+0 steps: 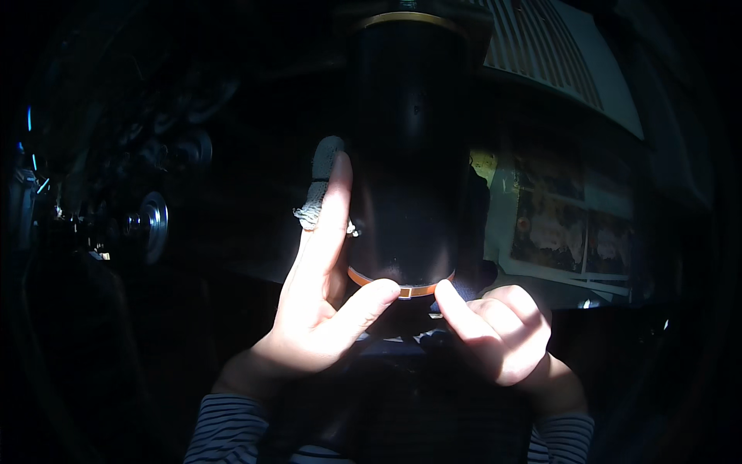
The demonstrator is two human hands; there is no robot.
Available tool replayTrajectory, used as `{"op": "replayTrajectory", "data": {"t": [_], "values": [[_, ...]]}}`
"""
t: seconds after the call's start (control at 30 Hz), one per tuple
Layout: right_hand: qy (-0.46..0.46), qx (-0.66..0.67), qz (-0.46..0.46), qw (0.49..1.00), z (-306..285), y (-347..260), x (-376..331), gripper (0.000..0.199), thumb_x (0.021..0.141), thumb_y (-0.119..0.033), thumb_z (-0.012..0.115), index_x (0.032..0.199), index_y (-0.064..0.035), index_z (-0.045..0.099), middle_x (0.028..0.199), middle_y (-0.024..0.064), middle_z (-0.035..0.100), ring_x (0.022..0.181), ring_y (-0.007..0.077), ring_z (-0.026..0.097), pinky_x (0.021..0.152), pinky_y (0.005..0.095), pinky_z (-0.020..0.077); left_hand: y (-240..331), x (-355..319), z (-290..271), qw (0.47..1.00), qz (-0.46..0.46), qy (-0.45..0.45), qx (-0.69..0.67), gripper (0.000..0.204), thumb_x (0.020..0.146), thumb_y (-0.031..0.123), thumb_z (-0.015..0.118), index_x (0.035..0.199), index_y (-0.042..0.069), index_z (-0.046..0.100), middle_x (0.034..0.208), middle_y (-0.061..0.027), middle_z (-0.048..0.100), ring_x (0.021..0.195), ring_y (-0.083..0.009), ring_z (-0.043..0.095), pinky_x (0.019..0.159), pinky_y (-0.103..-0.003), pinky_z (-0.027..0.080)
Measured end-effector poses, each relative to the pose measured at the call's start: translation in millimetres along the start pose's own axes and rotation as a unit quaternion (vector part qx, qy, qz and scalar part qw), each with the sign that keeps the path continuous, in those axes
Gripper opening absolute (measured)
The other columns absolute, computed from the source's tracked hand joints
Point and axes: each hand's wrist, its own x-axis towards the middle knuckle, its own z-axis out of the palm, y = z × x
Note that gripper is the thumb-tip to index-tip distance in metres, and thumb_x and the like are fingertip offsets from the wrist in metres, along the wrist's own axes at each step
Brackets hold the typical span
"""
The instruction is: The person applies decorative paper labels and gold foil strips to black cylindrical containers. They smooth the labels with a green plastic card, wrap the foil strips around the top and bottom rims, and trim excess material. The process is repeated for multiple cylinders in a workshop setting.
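Note:
A large black cylinder (410,178) lies lengthwise in front of me, with a thin orange band (423,291) around its near end. A small light-edged square shows on the band. My left hand (321,271) lies along the cylinder's left side, its fingers stretched out and its thumb tip on the band near the square. A grey knit finger cover (327,158) with a frayed end is on that hand. At the band's right end, my right hand (502,329) touches it with one fingertip; the other fingers are curled in, and what lies beneath them is hidden.
Shiny round metal parts (156,224) stand in the dark at left. Behind the cylinder on the right is a pale panel with brown stripes (545,46). A sheet with dark pictures (549,232) lies right of the cylinder. Much of the surroundings is too dark to make out.

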Motion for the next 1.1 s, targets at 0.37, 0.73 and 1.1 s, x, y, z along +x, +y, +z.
{"op": "replayTrajectory", "data": {"t": [0.37,0.73,1.1], "values": [[-0.042,0.039,0.011,0.998,-6.3,7.1,-1.4,0.025,0.073,0.002,0.061,0.097,-0.0014,0.066,0.062,-0.0031,0.048,0.049,0.0058,0.047,0.046,0.0187,0.0403,8.9,2.5,10.1,0.997,-0.043,0.015,0.066,0.09,0.082,0.012,0.062,0.143,-0.001,-0.003,0.148,-0.0233,-0.003,0.138,-0.0346,0.006,0.11,-0.043,0.017],[-0.053,0.05,0.01,0.997,-7.9,8.5,1.6,0.023,0.073,0.003,0.062,0.096,0.0008,0.064,0.063,-0.0018,0.052,0.047,0.0058,0.047,0.046,0.019,0.0403,5.3,6.0,9.5,0.991,-0.066,0.017,-0.116,0.09,0.082,0.005,0.06,0.144,0.005,-0.005,0.149,-0.0171,-0.009,0.139,-0.0279,0.008,0.109,-0.041,0.02],[0.056,0.477,0.478,0.735,-18.0,38.1,5.7,0.027,0.091,-0.024,0.054,0.101,0.0002,0.062,0.066,0.0002,0.054,0.058,0.0056,0.049,0.052,0.0206,0.039,-1.1,5.6,22.1,0.986,-0.005,0.033,0.164,0.106,0.072,0.02,0.074,0.143,0.002,-0.002,0.146,-0.023,0.007,0.135,-0.0359,0.018,0.105,-0.044,0.029]]}}
